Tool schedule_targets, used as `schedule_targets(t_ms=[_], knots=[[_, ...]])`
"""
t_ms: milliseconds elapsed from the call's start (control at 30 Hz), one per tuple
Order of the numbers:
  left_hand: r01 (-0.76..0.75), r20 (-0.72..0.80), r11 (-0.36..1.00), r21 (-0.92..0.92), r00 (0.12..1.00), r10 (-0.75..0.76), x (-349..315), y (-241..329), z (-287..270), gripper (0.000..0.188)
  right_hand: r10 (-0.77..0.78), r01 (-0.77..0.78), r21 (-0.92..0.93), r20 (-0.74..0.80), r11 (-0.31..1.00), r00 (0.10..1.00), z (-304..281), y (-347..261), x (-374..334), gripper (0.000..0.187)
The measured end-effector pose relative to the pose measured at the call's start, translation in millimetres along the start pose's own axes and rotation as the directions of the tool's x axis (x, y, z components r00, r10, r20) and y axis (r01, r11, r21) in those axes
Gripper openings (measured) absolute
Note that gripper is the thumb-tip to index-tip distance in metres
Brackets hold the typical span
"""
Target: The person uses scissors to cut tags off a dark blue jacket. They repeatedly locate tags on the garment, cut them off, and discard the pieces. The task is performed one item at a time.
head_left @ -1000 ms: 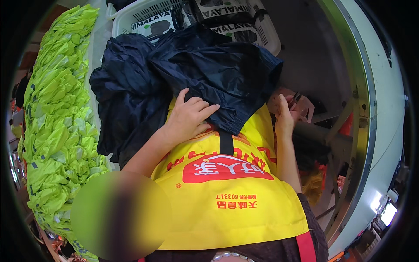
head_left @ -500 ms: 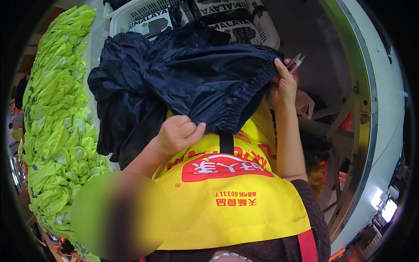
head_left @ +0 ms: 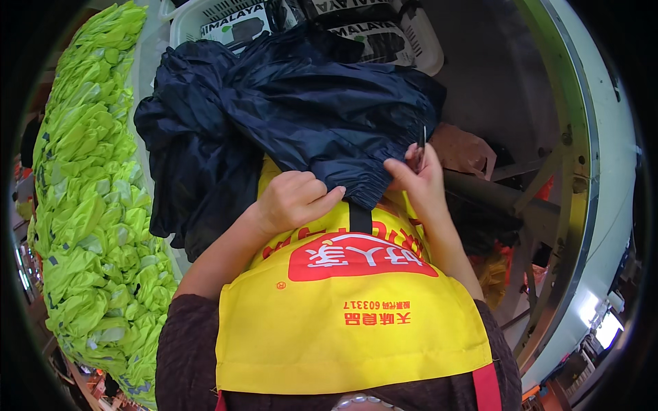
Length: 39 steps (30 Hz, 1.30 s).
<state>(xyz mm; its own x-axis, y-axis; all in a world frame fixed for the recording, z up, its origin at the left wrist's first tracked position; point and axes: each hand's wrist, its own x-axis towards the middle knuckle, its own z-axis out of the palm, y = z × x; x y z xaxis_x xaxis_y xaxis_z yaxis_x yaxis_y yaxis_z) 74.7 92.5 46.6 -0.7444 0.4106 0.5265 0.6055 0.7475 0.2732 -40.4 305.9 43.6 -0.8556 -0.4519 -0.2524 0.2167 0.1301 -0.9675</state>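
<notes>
A shiny dark navy garment (head_left: 295,109) lies bunched in front of me, with a gathered elastic hem (head_left: 370,179) towards my body. My left hand (head_left: 293,200) is closed at the near edge of this hem, seeming to pinch the cloth; the fingertips are partly hidden. Close to the hem's right end, my right hand (head_left: 423,186) is curled around small scissors (head_left: 421,140), their blades pointing up and away. Its thumb rests by the gathered cloth. The scissors' handles are mostly hidden in the palm.
A white plastic basket (head_left: 430,51) with packaged dark goods (head_left: 373,42) stands behind the garment. Bright yellow-green garments (head_left: 96,198) are piled along the left. To the right runs a curved metal table edge (head_left: 582,171). I wear a yellow apron (head_left: 343,342).
My right hand has come down and inward along the hem, still with the scissors. My left hand has shifted slightly right. The hem's opening has narrowed and bunched up.
</notes>
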Motion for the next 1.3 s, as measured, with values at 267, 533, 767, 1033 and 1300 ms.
schedule_targets(t_ms=[267, 533, 767, 1033, 1300], knots=[[0.039, 0.047, 0.995, -0.093, 0.998, -0.035, 7, 0, -1, 0.022, 0.109, -0.113, 0.629, 0.044, 0.769, 0.993, 5, -6, -7, 0.024], [0.136, 0.141, 0.969, -0.208, 0.984, -0.108, 13, -1, 2, 0.021, 0.100, -0.078, 0.673, 0.006, 0.735, 0.995, 8, -7, -12, 0.022], [0.307, -0.080, 0.850, -0.429, 0.924, -0.374, 45, 8, -7, 0.025, -0.013, 0.005, 0.477, 0.015, 0.879, 1.000, 4, -17, -16, 0.023], [0.334, -0.195, 0.885, -0.326, 0.892, -0.408, 66, 9, 13, 0.022, -0.067, 0.056, 0.376, 0.018, 0.925, 0.998, 10, -19, -19, 0.021], [0.397, -0.134, 0.849, -0.348, 0.875, -0.464, 54, 14, 12, 0.013, 0.126, -0.142, 0.400, 0.068, 0.905, 0.990, 0, -12, -20, 0.019]])
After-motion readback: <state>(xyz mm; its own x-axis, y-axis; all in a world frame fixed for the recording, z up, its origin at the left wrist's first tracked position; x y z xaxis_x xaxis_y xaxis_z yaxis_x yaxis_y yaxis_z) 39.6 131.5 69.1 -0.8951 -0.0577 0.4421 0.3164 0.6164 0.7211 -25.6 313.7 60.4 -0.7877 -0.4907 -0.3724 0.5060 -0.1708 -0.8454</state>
